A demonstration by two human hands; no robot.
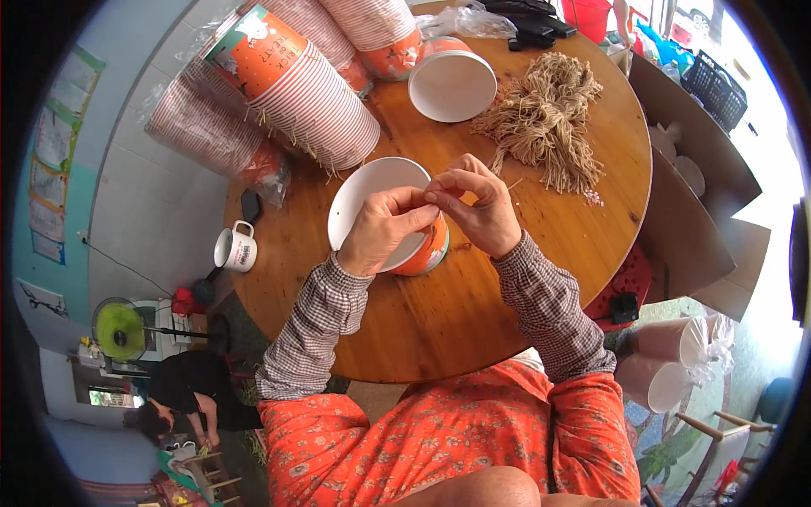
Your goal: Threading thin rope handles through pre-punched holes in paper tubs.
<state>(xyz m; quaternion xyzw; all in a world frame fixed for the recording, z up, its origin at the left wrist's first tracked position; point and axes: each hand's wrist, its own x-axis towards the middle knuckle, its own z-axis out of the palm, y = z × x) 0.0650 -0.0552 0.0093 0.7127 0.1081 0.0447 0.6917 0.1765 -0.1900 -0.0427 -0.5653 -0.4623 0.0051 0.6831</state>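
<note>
A paper bucket (355, 198), white inside and orange outside, lies tilted on the table in front of me with its mouth toward me. Over its right rim, my left hand (382, 226) and my right hand (487, 207) meet fingertip to fingertip. Both are closed in a pinch; whatever sits between the fingertips is too small to make out. Beyond my right hand lies a loose heap of tan cords (549, 114). Another orange bucket (453, 87) with a white inside rests beside that heap.
Nested buckets (317, 106) lean in tall stacks at the table's (591, 228) far left, some in clear plastic. A white mug (236, 248) stands at the left edge. Cardboard boxes (688, 203) are on the right. A person (190, 384) bends down at lower left, near a green fan (118, 329).
</note>
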